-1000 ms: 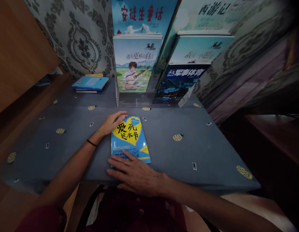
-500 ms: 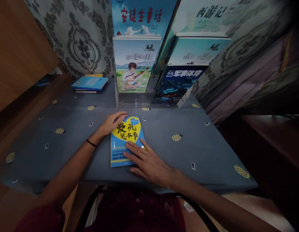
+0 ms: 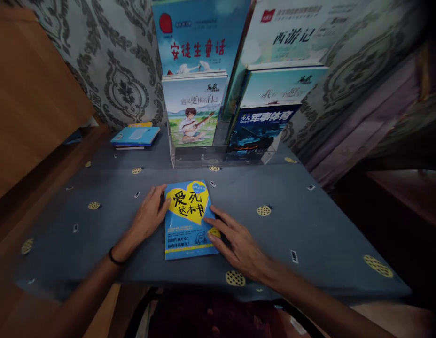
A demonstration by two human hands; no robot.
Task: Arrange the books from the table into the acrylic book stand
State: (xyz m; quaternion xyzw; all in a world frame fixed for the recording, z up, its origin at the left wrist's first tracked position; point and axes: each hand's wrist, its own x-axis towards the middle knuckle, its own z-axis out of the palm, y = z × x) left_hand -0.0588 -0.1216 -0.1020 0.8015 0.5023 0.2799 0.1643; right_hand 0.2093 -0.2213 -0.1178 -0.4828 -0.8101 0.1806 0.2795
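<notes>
A thin paperback book (image 3: 187, 213), blue with a yellow heart and large black characters on its cover, lies flat on the cloth-covered table (image 3: 108, 253) in front of me. Along its upper left edge rests my left hand (image 3: 149, 213), thumb tip at the cover and fingers stretched forward. A dark band circles that wrist. My right hand (image 3: 239, 244) touches the book's right side with spread fingers, some tips over the cover's edge. Neither hand is closed around the book.
Behind the book stands a clear acrylic rack (image 3: 204, 157) with several upright books, among them a guitar-cover book (image 3: 195, 112) and a dark blue book (image 3: 258, 131). A small stack of books (image 3: 135, 136) lies at the back left. A wooden cabinet (image 3: 38, 94) borders the left.
Both hands have moved outward from the cover to the book's sides, the right one leaving the lower text uncovered. The camera view has shifted, so everything sits lower in the picture.
</notes>
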